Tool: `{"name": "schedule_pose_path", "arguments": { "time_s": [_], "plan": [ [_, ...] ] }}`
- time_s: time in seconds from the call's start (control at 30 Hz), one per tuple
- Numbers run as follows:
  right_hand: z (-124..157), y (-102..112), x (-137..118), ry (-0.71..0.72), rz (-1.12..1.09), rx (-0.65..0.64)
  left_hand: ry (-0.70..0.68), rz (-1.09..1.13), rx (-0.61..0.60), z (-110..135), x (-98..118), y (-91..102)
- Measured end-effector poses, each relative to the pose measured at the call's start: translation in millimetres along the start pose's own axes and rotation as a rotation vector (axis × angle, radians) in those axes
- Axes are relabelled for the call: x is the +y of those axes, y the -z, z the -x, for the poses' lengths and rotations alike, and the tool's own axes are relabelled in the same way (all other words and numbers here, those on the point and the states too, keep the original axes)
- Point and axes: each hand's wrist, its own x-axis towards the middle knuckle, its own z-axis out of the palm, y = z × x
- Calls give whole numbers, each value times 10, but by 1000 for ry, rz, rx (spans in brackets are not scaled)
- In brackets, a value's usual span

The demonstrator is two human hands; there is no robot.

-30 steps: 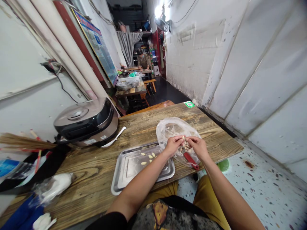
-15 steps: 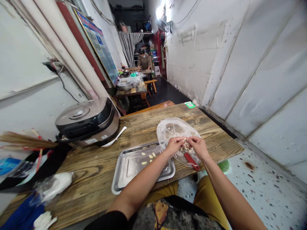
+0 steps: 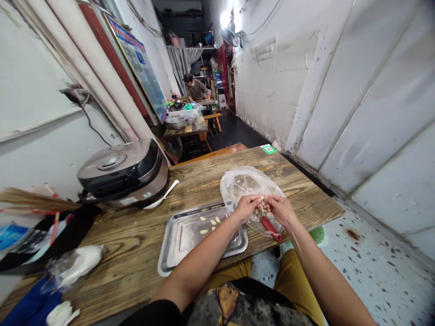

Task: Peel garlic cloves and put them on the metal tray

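Note:
My left hand [image 3: 246, 206] and my right hand [image 3: 280, 209] meet over a clear plastic bag [image 3: 246, 182] on the wooden table [image 3: 204, 181]. Both pinch one garlic clove [image 3: 261, 199] between their fingertips. Under them, inside the bag, lie more cloves and peel. A red-handled tool [image 3: 271, 227] rests on the bag just below my right hand. To the left stands a steel tray [image 3: 190, 240] with several peeled cloves [image 3: 210, 222] on it.
A silver and black cooker [image 3: 124, 172] sits at the back left with a white spoon [image 3: 163, 195] beside it. Bundled sticks, bags and cloth clutter the left end. A person sits at a far table down the corridor. The wall runs along the right.
My hands stay together on the clove with only slight finger movement. The person at the far table has leaned to the left.

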Motion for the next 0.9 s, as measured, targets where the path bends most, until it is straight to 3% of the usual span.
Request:
{"name": "schedule_pose_path", "arguments": {
  "time_s": [0.6, 0.9],
  "plan": [
    [24, -39, 4, -10, -43, -8, 0, 88, -65, -15, -12, 11],
    [-12, -33, 38, 62, 59, 63, -4, 89, -31, -12, -3, -8]
  ]
}}
